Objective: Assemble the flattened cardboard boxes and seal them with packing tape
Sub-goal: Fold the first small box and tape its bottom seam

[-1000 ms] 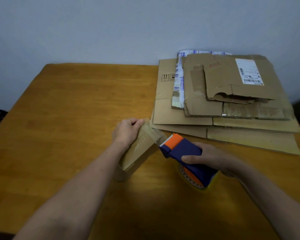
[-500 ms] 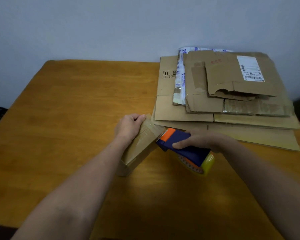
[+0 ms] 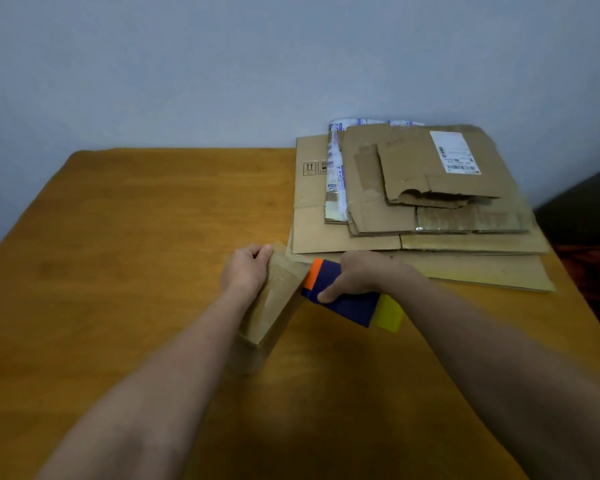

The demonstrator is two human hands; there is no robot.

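The wooden table [image 3: 125, 244] carries everything, and I take the small box [image 3: 269, 308] near its middle as my mark. Beyond that box and off to its right lies the stack of flattened cartons [image 3: 440, 244], overlapping sheets with a white shipping label on the topmost; none of them is folded up yet, so most of the job is ahead of me. The small box itself is set up, lying long and narrow and angled away from me, with a glossy strip of tape [image 3: 276, 289] along its upper face. Just to the right of the box, the blue tape dispenser [image 3: 347, 304] points its orange nose [image 3: 315, 273] at the far upper corner, touching or very nearly touching the cardboard; its yellow roll [image 3: 388, 311] sits at the end away from the box. My right hand [image 3: 364, 275] is wrapped round the dispenser, thumb on its near side. My left hand [image 3: 246, 271] rests on the far end of the box, fingers curled over that edge to pin it down. I judge I am sealing this first box, at the end of a tape run or starting a second one; which, I cannot tell. Next I must hold the box firm, press the nose onto the cardboard, and cut the tape cleanly without letting it wrinkle.
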